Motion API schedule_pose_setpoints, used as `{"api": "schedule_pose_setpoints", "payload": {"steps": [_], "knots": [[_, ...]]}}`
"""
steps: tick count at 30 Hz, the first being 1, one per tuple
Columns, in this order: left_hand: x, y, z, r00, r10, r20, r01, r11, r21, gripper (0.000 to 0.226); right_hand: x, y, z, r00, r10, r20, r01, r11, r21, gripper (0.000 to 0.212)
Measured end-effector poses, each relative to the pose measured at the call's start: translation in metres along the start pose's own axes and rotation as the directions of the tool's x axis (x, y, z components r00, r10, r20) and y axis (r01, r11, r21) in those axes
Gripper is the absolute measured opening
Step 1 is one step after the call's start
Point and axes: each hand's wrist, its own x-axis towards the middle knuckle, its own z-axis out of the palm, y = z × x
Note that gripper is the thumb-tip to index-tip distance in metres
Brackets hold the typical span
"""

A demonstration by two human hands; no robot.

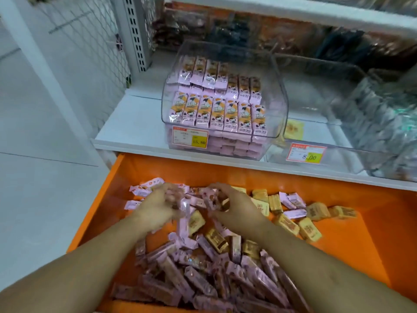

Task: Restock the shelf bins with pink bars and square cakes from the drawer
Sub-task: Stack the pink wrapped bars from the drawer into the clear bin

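Note:
An orange drawer (352, 245) stands pulled out below the shelf, holding a heap of pink bars (203, 274) mixed with yellow square cakes (291, 224). My left hand (155, 206) grips a bunch of pink bars at the far side of the heap. My right hand (234, 206) curls round a pink bar and a square cake beside it. On the shelf above, a clear bin (277, 86) holds neat rows of pink bars. To its right a second clear bin (343, 154), tagged 8.00, holds one square cake (293, 129).
The white shelf edge (140, 144) runs just above the drawer's back wall. More clear bins with dark wrapped snacks (383, 123) stand at the right and on the back shelf. A wire mesh panel (90, 41) and pale floor lie to the left.

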Motion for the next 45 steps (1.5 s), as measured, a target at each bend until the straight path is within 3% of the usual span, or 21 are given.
{"api": "schedule_pose_setpoints", "payload": {"steps": [4, 8, 16, 19, 22, 25, 28, 32, 33, 35, 39, 44, 45], "knots": [[-0.039, 0.059, 0.006, 0.997, -0.004, 0.075, 0.039, 0.883, -0.468, 0.044, -0.032, -0.033, -0.043, 0.998, -0.031, -0.048, 0.036, 0.995, 0.095, 0.072], [-0.079, 0.112, 0.012, 0.986, 0.128, 0.106, -0.034, 0.779, -0.627, 0.03, -0.067, -0.07, -0.084, 0.982, -0.042, -0.184, 0.084, 0.97, 0.229, 0.069], [-0.145, 0.172, 0.039, 0.95, 0.23, 0.213, -0.054, 0.789, -0.612, 0.04, -0.124, -0.091, -0.122, 0.927, -0.018, -0.375, 0.152, 0.931, 0.333, 0.063], [-0.156, 0.187, 0.046, 0.949, 0.244, 0.198, -0.096, 0.826, -0.556, 0.019, -0.128, -0.092, -0.127, 0.915, -0.014, -0.403, 0.155, 0.935, 0.32, 0.062], [-0.153, 0.197, 0.047, 0.963, 0.226, 0.147, -0.105, 0.817, -0.567, 0.017, -0.129, -0.098, -0.137, 0.928, -0.023, -0.371, 0.142, 0.945, 0.296, 0.067], [-0.144, 0.203, 0.044, 0.979, 0.19, 0.073, -0.12, 0.831, -0.543, 0.015, -0.133, -0.104, -0.149, 0.968, -0.065, -0.244, 0.128, 0.959, 0.254, 0.084], [-0.135, 0.205, 0.039, 0.978, 0.198, 0.073, -0.139, 0.864, -0.485, 0.038, -0.134, -0.105, -0.159, 0.982, -0.096, -0.165, 0.118, 0.985, 0.129, 0.095], [-0.124, 0.203, 0.039, 0.974, 0.226, 0.028, -0.202, 0.912, -0.356, 0.113, -0.131, -0.106, -0.167, 0.986, -0.095, -0.135, 0.103, 0.993, 0.058, 0.101], [-0.121, 0.203, 0.039, 0.971, 0.237, 0.014, -0.217, 0.909, -0.356, 0.111, -0.13, -0.106, -0.169, 0.987, -0.105, -0.125, 0.109, 0.994, 0.028, 0.102], [-0.12, 0.208, 0.041, 0.97, 0.243, -0.015, -0.232, 0.906, -0.353, 0.083, -0.129, -0.106, -0.172, 0.983, -0.147, -0.108, 0.147, 0.989, -0.007, 0.107], [-0.113, 0.212, 0.043, 0.959, 0.278, -0.048, -0.275, 0.882, -0.383, 0.09, -0.13, -0.106, -0.177, 0.961, -0.26, -0.098, 0.255, 0.965, -0.054, 0.116], [-0.117, 0.211, 0.044, 0.941, 0.338, -0.032, -0.333, 0.898, -0.287, 0.052, -0.127, -0.104, -0.178, 0.943, -0.316, -0.103, 0.302, 0.944, -0.13, 0.112], [-0.12, 0.211, 0.043, 0.939, 0.342, -0.03, -0.338, 0.905, -0.259, 0.054, -0.126, -0.103, -0.179, 0.941, -0.319, -0.109, 0.304, 0.943, -0.133, 0.111]]}}
